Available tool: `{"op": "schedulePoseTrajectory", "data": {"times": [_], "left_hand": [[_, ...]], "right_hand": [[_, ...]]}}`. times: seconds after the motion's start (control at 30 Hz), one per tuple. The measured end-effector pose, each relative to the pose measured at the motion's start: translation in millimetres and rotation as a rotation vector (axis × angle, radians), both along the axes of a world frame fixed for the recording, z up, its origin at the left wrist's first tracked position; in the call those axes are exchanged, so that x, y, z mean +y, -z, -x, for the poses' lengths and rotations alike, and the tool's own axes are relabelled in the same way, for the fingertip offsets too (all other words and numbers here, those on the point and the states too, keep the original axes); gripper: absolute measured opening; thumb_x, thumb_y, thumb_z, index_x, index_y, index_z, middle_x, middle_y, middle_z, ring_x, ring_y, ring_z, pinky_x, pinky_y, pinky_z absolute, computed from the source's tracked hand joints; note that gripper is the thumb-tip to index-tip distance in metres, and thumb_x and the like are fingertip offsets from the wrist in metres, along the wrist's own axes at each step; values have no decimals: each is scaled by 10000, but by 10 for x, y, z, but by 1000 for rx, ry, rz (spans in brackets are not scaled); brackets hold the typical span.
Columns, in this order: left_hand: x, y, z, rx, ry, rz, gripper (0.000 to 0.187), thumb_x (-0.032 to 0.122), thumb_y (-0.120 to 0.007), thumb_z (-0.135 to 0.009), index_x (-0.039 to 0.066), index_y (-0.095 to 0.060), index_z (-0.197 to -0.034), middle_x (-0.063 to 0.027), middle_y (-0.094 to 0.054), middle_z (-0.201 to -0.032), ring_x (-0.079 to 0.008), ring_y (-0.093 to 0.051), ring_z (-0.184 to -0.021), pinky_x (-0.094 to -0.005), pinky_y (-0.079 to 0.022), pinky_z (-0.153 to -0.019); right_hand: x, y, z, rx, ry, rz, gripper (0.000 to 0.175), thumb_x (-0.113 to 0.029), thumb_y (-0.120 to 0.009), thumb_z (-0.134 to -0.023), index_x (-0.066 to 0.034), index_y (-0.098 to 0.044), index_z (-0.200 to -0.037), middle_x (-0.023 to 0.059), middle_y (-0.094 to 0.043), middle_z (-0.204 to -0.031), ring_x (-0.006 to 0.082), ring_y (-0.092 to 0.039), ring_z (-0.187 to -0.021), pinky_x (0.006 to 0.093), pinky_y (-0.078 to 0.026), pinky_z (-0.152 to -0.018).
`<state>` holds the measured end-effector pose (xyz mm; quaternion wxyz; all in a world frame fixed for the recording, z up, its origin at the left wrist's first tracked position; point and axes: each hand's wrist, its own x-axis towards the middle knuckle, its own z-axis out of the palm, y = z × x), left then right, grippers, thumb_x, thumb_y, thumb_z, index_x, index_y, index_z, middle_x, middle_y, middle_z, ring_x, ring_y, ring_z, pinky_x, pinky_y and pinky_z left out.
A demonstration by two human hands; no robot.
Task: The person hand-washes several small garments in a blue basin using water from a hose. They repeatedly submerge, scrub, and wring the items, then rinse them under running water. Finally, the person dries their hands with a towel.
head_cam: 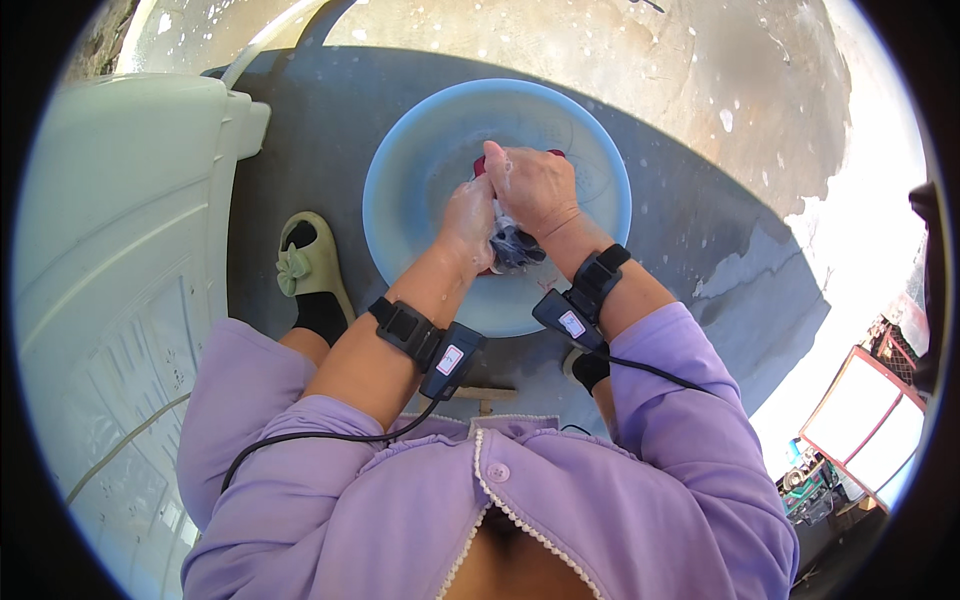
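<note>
My left hand (469, 219) and my right hand (535, 186) meet over a light-blue plastic basin (409, 225). Both are wet, with soap suds on the skin. Between them they grip a bunched wet cloth (516, 246), dark grey-blue with some white. The fingers of my right hand are curled into a fist over its upper part; my left hand presses along its left side. Red edges of an object (480, 165) show beside and beneath the hands, mostly hidden, so I cannot tell what it is.
A white plastic appliance (142, 225) stands close on the left, with a pale hose (262, 37) behind it. My green slipper (319, 255) is beside the basin. Black cables (330, 435) run from the wrist-strapped devices. A red-framed panel (862, 420) is at far right.
</note>
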<state>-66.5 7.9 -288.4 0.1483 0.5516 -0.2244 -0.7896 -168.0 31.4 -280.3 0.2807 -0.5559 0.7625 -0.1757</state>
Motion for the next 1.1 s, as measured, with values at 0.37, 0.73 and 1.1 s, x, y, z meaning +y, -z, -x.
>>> {"op": "schedulePoseTrajectory", "data": {"times": [0.37,0.73,1.1], "left_hand": [[-413,-76,-244,150,128,4,495,487,-481,-933,39,-635,-787,-23,-572,-735,-110,-543,-658,-251,-462,-590],[-672,-353,-209,-120,825,700,212,166,-679,-792,20,-606,-928,-30,-606,-855,-108,-564,-800,-252,-453,-733],[-679,-146,-370,103,243,155,205,172,-643,-857,1,-599,-961,-43,-605,-842,-83,-551,-707,-211,-454,-616]], "right_hand": [[97,-92,726,-1058,134,-412,280,-289,-618,-825,-12,-651,-807,40,-609,-785,112,-533,-739,259,-426,-683],[15,-175,667,-1085,199,-160,142,-183,-611,-852,-42,-622,-866,-2,-558,-818,87,-500,-732,229,-421,-649],[166,87,508,-882,119,-329,248,-262,-624,-843,-26,-623,-917,32,-604,-880,119,-553,-813,244,-448,-748]]}}
